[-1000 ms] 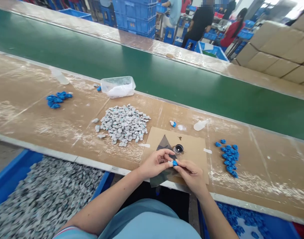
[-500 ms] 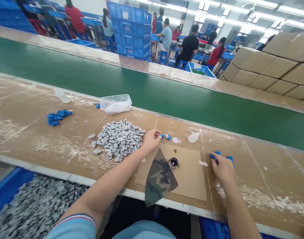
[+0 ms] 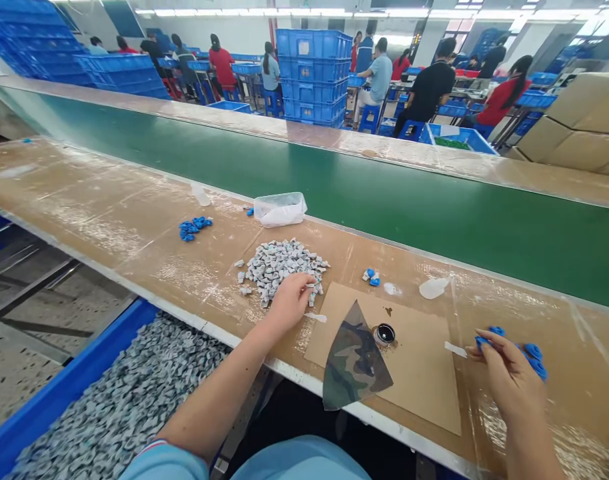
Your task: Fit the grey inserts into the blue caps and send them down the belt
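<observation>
My left hand (image 3: 292,300) rests at the right front side of a pile of small grey pieces (image 3: 277,261), fingers closed at a piece too small to make out. At the right, my right hand (image 3: 512,373) pinches a blue piece (image 3: 482,342), with more blue pieces (image 3: 535,363) beside and behind it. Between my hands a cardboard sheet (image 3: 424,380) carries a small round pot of dark liquid (image 3: 385,334) and a camouflage-patterned pointed piece (image 3: 355,363). Behind the sheet sit a few blue and grey pieces (image 3: 371,277).
A clear plastic tub (image 3: 280,209), a blue cluster (image 3: 195,228) and a white bottle (image 3: 434,287) stand on the bench. Beyond runs a green belt (image 3: 334,180). A blue bin of grey pieces (image 3: 129,393) is below left. People sit in the background.
The view has turned left. My left hand has moved from the blue and grey pieces back to the grey pile. My right hand has lifted slightly with a blue piece.
</observation>
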The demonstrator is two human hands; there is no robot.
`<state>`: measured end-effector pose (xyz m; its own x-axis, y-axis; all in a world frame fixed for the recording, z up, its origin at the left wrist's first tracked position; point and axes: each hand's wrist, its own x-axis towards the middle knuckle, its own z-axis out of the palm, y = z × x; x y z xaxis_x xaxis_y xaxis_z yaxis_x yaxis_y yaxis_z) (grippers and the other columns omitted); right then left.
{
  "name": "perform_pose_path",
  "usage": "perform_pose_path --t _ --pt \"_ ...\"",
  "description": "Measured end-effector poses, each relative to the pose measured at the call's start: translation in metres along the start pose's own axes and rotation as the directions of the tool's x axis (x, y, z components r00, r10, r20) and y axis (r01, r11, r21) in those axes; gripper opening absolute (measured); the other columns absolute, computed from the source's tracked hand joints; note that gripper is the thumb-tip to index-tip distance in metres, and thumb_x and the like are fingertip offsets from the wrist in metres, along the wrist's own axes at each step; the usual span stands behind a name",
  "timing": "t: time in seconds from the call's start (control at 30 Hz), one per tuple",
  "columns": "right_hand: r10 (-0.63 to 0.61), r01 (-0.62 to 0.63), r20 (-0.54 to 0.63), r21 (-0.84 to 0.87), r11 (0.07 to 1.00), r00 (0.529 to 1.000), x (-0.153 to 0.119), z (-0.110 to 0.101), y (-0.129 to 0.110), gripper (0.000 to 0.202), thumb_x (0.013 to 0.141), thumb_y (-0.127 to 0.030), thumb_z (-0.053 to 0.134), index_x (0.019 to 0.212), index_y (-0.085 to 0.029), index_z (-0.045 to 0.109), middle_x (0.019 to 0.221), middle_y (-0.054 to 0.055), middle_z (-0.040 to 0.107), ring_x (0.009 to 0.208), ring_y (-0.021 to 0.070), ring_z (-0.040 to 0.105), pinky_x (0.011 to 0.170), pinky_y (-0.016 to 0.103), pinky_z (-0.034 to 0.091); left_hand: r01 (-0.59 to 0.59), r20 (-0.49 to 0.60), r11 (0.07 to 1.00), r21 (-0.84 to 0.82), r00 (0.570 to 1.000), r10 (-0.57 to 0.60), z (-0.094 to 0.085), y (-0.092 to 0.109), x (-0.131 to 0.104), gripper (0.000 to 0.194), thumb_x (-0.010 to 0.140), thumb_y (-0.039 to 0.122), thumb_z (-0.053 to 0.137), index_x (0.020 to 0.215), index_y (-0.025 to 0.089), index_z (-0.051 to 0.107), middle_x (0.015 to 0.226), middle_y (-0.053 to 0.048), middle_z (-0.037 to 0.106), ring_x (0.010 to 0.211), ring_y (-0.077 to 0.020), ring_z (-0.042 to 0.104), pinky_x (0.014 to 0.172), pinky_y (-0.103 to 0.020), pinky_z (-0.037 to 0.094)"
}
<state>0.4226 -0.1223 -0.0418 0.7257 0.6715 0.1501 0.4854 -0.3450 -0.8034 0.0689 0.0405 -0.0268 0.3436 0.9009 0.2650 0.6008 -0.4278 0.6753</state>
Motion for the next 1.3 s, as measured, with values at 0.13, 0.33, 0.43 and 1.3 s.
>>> perform_pose_path --t 0.13,0.33,0.43,1.3 --pt "0.152 -0.184 0.114 0.376 0.908 0.982 -0.016 0.009 -0.006 0.038 0.060 -0.051 0.068 0.084 -0.021 0.067 0.071 0.001 0.067 0.062 0.0173 0.064 0.062 0.031 0.054 -0.010 -0.071 0.993 0.116 0.997 0.019 -0.008 -0.013 -0.019 0.018 0.080 0.009 0.054 0.090 0.019 0.064 0.091 -0.006 0.067 0.089 -0.0203 0.060 0.081 -0.035 0.049" --pt "-0.022 -0.045 0.224 0.292 0.955 0.974 -0.037 0.021 -0.023 0.040 0.066 -0.045 0.073 0.096 -0.020 0.069 0.078 0.004 0.069 0.068 0.0179 0.068 0.066 0.031 0.057 -0.090 0.065 0.958 0.274 0.995 0.074 0.021 -0.001 -0.026 0.014 0.080 0.012 0.058 0.091 0.018 0.063 0.090 -0.006 0.064 0.090 -0.0229 0.055 0.083 -0.038 0.047" --pt "-0.231 0.161 0.251 0.273 0.949 0.940 -0.048 0.027 -0.032 0.034 0.075 -0.044 0.067 0.099 -0.021 0.068 0.084 0.006 0.070 0.070 0.0181 0.069 0.066 0.032 0.058 -0.091 0.056 0.950 0.299 0.995 0.078 0.028 0.001 -0.028 0.019 0.081 0.008 0.050 0.091 0.018 0.063 0.087 -0.009 0.063 0.088 -0.0247 0.055 0.083 -0.041 0.046" --pt "-0.660 0.728 0.389 -0.043 0.684 0.643 -0.047 0.042 -0.066 0.025 0.091 -0.029 0.050 0.103 -0.029 0.072 0.087 0.005 0.073 0.079 0.0200 0.067 0.070 0.035 0.052 0.580 0.494 0.272 -0.768 0.806 -0.325 0.056 0.051 -0.063 0.033 0.060 0.035 0.081 0.084 0.016 0.068 0.073 -0.001 0.068 0.075 -0.0137 0.065 0.077 -0.027 0.052"
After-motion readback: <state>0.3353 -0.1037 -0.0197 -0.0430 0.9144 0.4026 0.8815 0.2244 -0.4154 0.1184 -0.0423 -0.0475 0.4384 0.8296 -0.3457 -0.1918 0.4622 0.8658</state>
